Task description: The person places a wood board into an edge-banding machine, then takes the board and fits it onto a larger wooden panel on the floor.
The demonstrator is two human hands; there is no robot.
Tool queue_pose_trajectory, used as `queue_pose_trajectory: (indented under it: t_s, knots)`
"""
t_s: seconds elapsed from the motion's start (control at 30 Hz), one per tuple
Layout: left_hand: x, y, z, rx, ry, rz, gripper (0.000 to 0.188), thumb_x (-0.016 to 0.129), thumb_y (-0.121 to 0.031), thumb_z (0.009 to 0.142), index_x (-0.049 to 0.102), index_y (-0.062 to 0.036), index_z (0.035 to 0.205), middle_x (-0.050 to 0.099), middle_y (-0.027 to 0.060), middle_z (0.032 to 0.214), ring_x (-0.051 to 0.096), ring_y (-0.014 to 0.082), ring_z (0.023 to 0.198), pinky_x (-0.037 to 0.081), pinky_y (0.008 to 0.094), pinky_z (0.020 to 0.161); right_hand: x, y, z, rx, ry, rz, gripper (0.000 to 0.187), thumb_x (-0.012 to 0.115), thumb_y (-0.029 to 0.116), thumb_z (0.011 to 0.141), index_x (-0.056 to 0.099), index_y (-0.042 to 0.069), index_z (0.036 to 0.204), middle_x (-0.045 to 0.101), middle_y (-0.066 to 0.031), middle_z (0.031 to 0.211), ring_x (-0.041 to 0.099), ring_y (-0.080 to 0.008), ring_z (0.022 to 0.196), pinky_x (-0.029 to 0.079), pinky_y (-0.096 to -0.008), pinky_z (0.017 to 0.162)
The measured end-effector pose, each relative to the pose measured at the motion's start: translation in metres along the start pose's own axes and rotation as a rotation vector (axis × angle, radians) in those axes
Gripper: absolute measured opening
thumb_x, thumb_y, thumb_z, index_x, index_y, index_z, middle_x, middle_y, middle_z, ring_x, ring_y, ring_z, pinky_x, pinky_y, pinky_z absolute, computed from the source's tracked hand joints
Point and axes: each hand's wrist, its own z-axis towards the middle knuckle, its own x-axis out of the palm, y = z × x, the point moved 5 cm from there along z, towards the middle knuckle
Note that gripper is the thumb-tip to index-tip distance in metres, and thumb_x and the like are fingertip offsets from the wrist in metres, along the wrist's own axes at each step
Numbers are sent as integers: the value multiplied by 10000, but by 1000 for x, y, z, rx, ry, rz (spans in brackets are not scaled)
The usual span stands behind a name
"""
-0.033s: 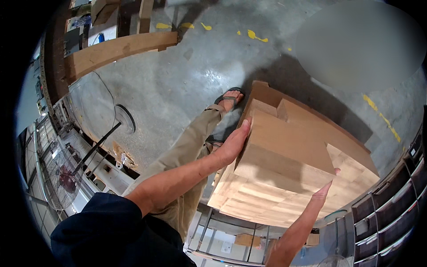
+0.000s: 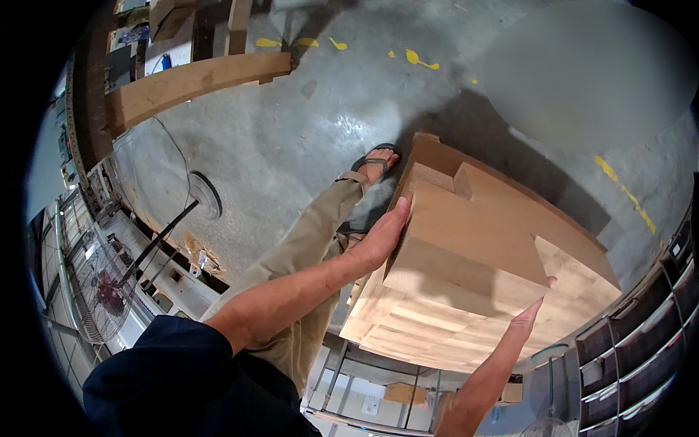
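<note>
A grey concrete floor (image 2: pixel 306 131) shines with glare and bears yellow paint marks (image 2: pixel 422 60). A long wooden beam (image 2: pixel 193 80) lies at upper left. Dark drawer cabinets (image 2: pixel 633 349) stand at right, a fan (image 2: pixel 98 291) at left.
</note>
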Motion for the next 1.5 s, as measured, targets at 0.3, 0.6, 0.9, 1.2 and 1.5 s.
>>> queue_pose_trajectory:
  t_s: [0.3, 0.6, 0.9, 1.2, 1.5]
  knots:
    - [-1, 4, 3, 24, 44, 45, 688, 179, -535, 976, 188, -43, 1457, 293, 67, 1470, 262, 159, 1335, 211, 299, 1095, -2, -1, -3, 0, -23, 17, 828, 284, 684, 887, 391, 10, 1357, 427, -91, 1376, 406, -229, 1252, 340, -344, 1040]
    - [-12, 12, 6, 33, 29, 70, 729, 184, -575, 958, 195, -40, 1454, 297, 73, 1468, 269, 169, 1337, 203, 293, 1096, 4, -3, -5, 6, -47, 55, 838, 267, 685, 889, 354, 9, 1377, 389, -96, 1408, 380, -239, 1272, 328, -360, 1051]
    - [-90, 31, 9, -24, -265, 287, 700, 329, -616, 923, 376, -98, 1393, 402, 95, 1395, 344, 210, 1275, 254, 391, 1050, -94, -112, -92, -78, -256, 237, 896, 203, 688, 892, 254, -41, 1411, 291, -169, 1466, 297, -301, 1336, 191, -393, 1115]
    - [-329, 3, -68, -336, -397, 731, 280, 501, -363, 930, 563, -103, 847, 514, -23, 653, 430, 76, 528, 331, 245, 466, -50, -397, -336, 440, -232, 315, 739, 294, 603, 932, 370, 3, 1357, 566, -136, 1194, 552, -237, 1080, 420, -357, 943]
    - [-339, 20, -143, -282, -202, 998, 309, 494, -360, 912, 473, -118, 720, 472, 12, 607, 407, 129, 456, 331, 278, 414, 64, -579, -470, 152, -37, 595, 669, 523, 528, 891, 482, -23, 1268, 597, -153, 1163, 579, -237, 1062, 436, -351, 941]
